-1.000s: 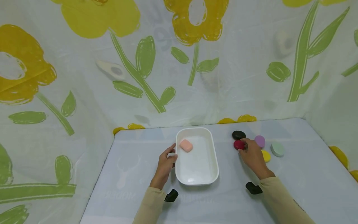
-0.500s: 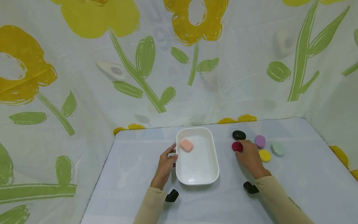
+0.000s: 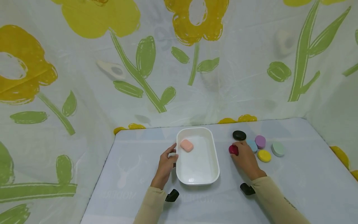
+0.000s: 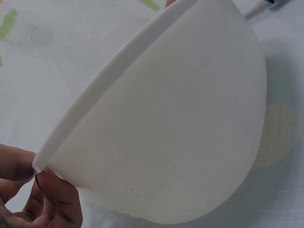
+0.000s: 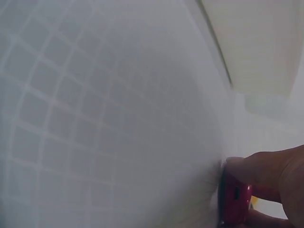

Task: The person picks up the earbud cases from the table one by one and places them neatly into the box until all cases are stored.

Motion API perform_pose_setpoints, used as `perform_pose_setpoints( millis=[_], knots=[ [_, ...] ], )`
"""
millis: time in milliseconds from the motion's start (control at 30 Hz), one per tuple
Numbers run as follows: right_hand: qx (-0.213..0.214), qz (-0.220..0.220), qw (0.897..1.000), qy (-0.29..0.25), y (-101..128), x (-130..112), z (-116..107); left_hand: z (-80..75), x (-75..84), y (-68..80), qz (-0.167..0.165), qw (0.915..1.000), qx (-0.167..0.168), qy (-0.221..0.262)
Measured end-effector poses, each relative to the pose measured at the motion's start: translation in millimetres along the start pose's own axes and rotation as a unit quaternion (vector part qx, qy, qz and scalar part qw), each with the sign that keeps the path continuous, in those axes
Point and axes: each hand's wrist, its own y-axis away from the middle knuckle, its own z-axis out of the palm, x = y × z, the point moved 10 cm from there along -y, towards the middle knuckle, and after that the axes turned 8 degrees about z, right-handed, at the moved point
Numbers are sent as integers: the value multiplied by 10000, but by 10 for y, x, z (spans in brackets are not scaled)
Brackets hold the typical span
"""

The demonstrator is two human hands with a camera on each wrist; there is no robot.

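Observation:
A white rectangular tray (image 3: 197, 168) with rounded corners sits on the table, and a pink rounded block (image 3: 186, 145) lies inside it near the far left. At its left side my left hand (image 3: 164, 166) pinches the rim; the left wrist view has thumb and finger meeting on the tray's edge (image 4: 118, 66). To the right, my right hand (image 3: 246, 158) holds a glossy dark red rounded piece (image 3: 233, 150) between thumb and fingers. A small dark rectangular mark shows on the red piece (image 5: 232, 202) in the right wrist view. Its far part is hidden behind the fingers.
Around the right hand lie a black oval piece (image 3: 239, 135), a partly covered light blue piece (image 3: 252, 145), a purple piece (image 3: 260, 142), a yellow disc (image 3: 264, 156) and a pale green piece (image 3: 277, 149). A flower-printed curtain (image 3: 240, 93) rises behind the table.
My right hand has moved left and slightly nearer with the red piece, away from the black one. The blue piece has come into sight. Left hand and tray stay put.

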Motion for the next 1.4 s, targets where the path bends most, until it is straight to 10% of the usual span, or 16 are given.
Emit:
perform_pose_setpoints(
  millis=[700,1400],
  knots=[
    [193,-585,9957,-690,80,-689,-290,43,24,30,141,9993,-250,221],
    [-1037,-763,9896,-645,-134,-1428,149,49,2,10,99,9994,-236,237]
  ],
)
